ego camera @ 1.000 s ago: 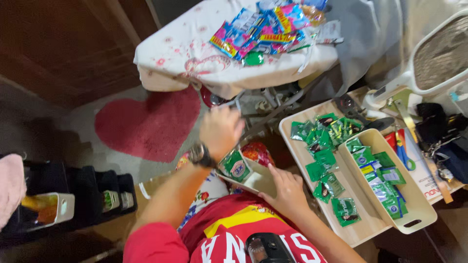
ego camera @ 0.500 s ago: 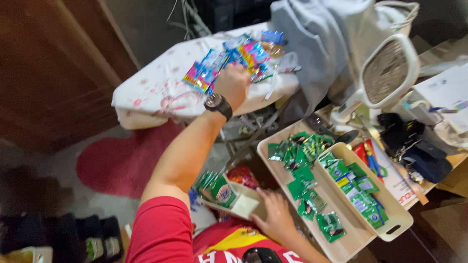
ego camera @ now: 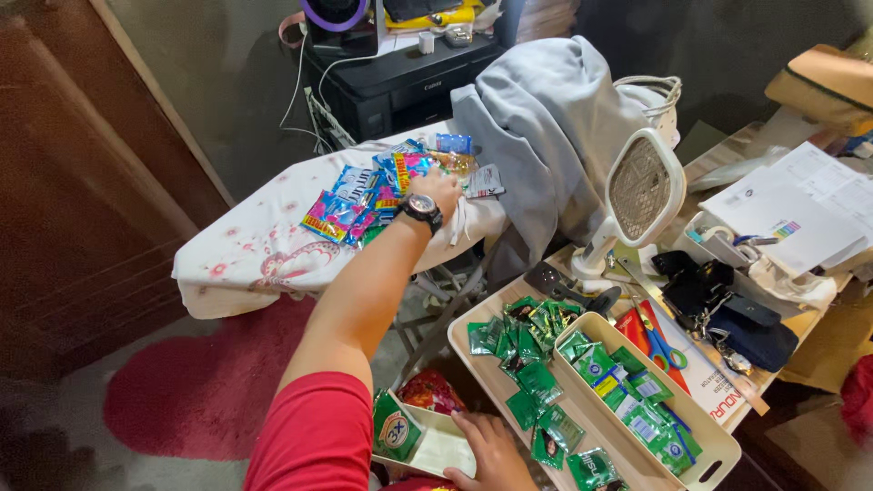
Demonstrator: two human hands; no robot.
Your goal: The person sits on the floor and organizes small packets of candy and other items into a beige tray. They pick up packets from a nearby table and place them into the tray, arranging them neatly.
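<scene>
My left hand (ego camera: pixel 437 188), with a dark watch on the wrist, reaches out to a pile of colourful sachets (ego camera: pixel 359 202) on a cloth-covered ironing board (ego camera: pixel 259 259). Its fingers are curled on the right end of the pile. My right hand (ego camera: pixel 488 451) rests low in the frame, holding the edge of a small white box (ego camera: pixel 435 452) on my lap. A green-and-white sachet (ego camera: pixel 394 430) stands in that box. To the right, several green sachets (ego camera: pixel 521 350) lie on a wooden tray (ego camera: pixel 468 368).
A cream bin (ego camera: pixel 714 439) on the tray holds more green sachets. A white racket-shaped swatter (ego camera: pixel 641 186), blue scissors (ego camera: pixel 661 338), papers (ego camera: pixel 791 214) and dark pouches crowd the right. A grey hoodie (ego camera: pixel 536 118) drapes behind the board, before a black printer (ego camera: pixel 400 77). A red heart rug (ego camera: pixel 195 395) lies on the floor.
My left hand rose from the white box and stretched out to the sachet pile on the ironing board. The view tilted up. My right hand stayed at the box.
</scene>
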